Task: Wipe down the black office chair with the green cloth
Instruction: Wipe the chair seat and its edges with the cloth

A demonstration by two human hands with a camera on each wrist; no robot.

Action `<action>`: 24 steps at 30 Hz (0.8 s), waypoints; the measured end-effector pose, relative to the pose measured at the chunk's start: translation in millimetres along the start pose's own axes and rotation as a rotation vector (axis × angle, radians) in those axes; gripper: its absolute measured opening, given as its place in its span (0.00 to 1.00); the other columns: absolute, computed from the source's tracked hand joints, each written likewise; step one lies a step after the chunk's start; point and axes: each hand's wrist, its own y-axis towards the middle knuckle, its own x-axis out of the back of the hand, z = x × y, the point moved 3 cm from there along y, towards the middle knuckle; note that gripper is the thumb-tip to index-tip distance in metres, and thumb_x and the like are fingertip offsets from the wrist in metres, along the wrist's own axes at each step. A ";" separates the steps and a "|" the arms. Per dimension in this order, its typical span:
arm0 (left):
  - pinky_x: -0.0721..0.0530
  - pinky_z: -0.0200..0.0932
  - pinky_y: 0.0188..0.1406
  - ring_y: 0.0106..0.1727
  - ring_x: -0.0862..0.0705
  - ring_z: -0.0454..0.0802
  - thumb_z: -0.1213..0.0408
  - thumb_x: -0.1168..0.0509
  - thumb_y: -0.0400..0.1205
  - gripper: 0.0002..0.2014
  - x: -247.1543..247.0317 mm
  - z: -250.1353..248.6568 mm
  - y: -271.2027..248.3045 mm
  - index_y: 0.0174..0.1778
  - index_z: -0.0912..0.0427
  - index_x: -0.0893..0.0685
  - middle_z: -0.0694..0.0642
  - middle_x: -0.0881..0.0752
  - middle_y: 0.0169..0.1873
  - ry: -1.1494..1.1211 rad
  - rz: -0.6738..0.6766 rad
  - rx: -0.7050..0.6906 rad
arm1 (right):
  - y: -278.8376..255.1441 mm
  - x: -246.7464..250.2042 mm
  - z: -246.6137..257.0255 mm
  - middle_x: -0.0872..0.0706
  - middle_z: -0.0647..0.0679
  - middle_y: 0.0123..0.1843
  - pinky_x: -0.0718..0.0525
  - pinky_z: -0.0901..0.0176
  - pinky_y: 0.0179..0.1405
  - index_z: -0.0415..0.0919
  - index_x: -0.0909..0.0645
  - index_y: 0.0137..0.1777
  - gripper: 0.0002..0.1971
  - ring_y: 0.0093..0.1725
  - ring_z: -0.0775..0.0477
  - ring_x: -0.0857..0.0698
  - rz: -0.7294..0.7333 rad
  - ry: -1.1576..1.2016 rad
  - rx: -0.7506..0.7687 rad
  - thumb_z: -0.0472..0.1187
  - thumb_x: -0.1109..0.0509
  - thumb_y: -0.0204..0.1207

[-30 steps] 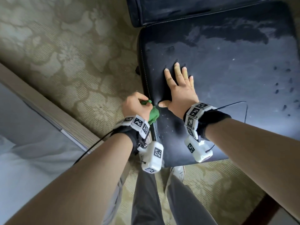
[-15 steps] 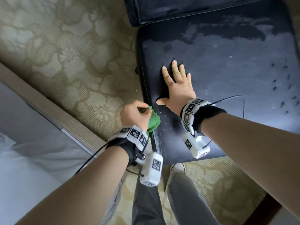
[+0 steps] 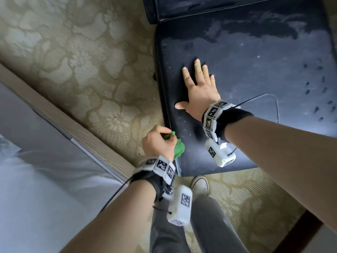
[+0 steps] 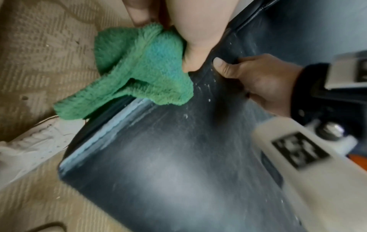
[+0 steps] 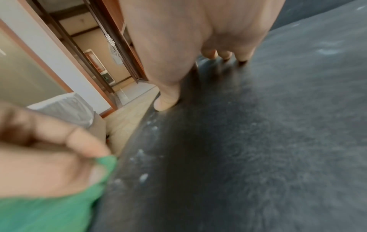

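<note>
The black office chair seat (image 3: 255, 73) fills the upper right of the head view, dusty grey with darker patches and white specks (image 4: 200, 87) near its left edge. My left hand (image 3: 158, 143) grips the bunched green cloth (image 3: 177, 148) against the seat's left edge near the front corner. The cloth (image 4: 139, 75) hangs over that edge in the left wrist view. My right hand (image 3: 198, 88) lies flat on the seat with straight spread fingers, palm down, thumb (image 5: 166, 100) near the edge. The cloth (image 5: 49, 196) shows at lower left in the right wrist view.
Patterned beige carpet (image 3: 82, 61) lies left of the chair. A bed with white sheets (image 3: 36, 179) and a wooden frame (image 3: 87, 139) runs along the lower left. My legs and a white shoe (image 3: 200, 183) stand at the seat's front edge. The chair back (image 3: 182, 8) is at top.
My left hand has slid the green cloth toward me along the seat's left edge, closer to the front corner. The right hand stays pressed flat on the seat.
</note>
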 end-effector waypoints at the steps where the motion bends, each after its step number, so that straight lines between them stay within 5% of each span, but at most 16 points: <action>1: 0.22 0.33 0.41 0.43 0.12 0.48 0.66 0.22 0.73 0.06 1.7 -1.8 5.8 0.44 0.55 0.09 0.52 0.08 0.40 -0.008 -0.012 0.001 | -9.1 2.1 0.9 0.71 0.41 0.85 0.58 0.36 0.84 0.46 0.61 0.87 0.52 0.85 0.36 0.65 -0.012 0.011 0.004 0.60 0.29 0.75; 4: 0.14 0.41 0.48 0.45 0.10 0.51 0.66 0.21 0.72 0.05 8.5 -10.6 28.5 0.43 0.55 0.07 0.53 0.07 0.40 -0.048 -0.036 -0.009 | -52.8 -6.9 -1.2 0.71 0.41 0.85 0.57 0.35 0.84 0.46 0.59 0.87 0.51 0.85 0.35 0.65 0.010 0.017 0.071 0.58 0.29 0.75; 7: 0.18 0.35 0.46 0.45 0.10 0.49 0.64 0.22 0.73 0.05 6.9 -10.0 33.7 0.43 0.55 0.07 0.53 0.07 0.41 -0.056 0.000 -0.014 | -92.4 -35.7 -4.9 0.72 0.41 0.85 0.60 0.34 0.83 0.47 0.61 0.87 0.52 0.85 0.35 0.66 0.098 -0.062 0.115 0.57 0.28 0.75; 11: 0.15 0.40 0.48 0.44 0.10 0.52 0.64 0.22 0.72 0.06 -4.8 13.2 5.0 0.44 0.55 0.08 0.53 0.08 0.40 -0.053 0.010 -0.004 | -91.3 -50.8 -1.0 0.70 0.42 0.86 0.62 0.32 0.81 0.47 0.61 0.86 0.52 0.85 0.34 0.65 0.049 -0.098 0.078 0.54 0.28 0.75; 16: 0.20 0.33 0.45 0.45 0.11 0.50 0.64 0.23 0.73 0.06 -13.8 40.1 -35.5 0.45 0.54 0.09 0.52 0.07 0.41 -0.077 0.025 0.000 | -101.1 -48.5 -6.6 0.68 0.43 0.86 0.62 0.35 0.82 0.52 0.58 0.87 0.51 0.85 0.37 0.64 -0.001 -0.094 0.037 0.57 0.27 0.74; 24: 0.13 0.45 0.49 0.43 0.10 0.52 0.65 0.22 0.71 0.05 -8.8 34.2 -25.6 0.42 0.54 0.08 0.51 0.08 0.38 -0.130 -0.014 -0.063 | -140.8 -72.6 -6.4 0.69 0.45 0.86 0.57 0.30 0.82 0.55 0.61 0.86 0.51 0.85 0.34 0.63 0.023 -0.060 -0.051 0.56 0.27 0.74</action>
